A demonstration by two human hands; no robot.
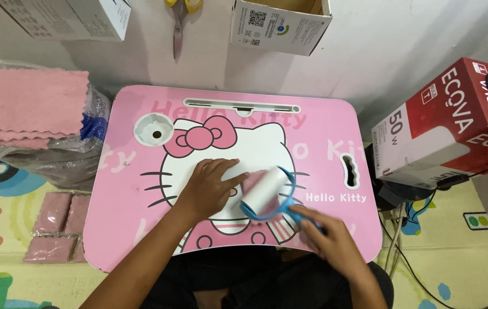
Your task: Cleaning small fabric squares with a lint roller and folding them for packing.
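1. Far left: a stack of pink cloths (24,106) lies on a plastic bag, and folded pink cloths (55,226) lie on the play mat nearer the person.
2. Centre: a pink lap desk (135,229) with a cartoon cat print carries the work.
3. Left hand (207,189): it lies flat and open on the desk, palm down, fingertips pressing the near-left edge of a small pink cloth (254,178). It grips nothing.
4. The cloth lies at the middle of the desk, mostly hidden under the roller.
5. Lint roller (264,191): its white drum rests on the cloth, carried in a blue frame.
6. Right hand (332,243): it is closed around the roller's blue handle, near the desk's near edge.
7. Step in hand, as judged: rolling the cloth while it is pinned flat. The next stroke calls for steady downward pressure from the left hand so the cloth does not lift with the sticky drum.
8. Far right: a red and white carton (444,126) stands beside the desk; scissors (180,23) and boxes lie at the far side.
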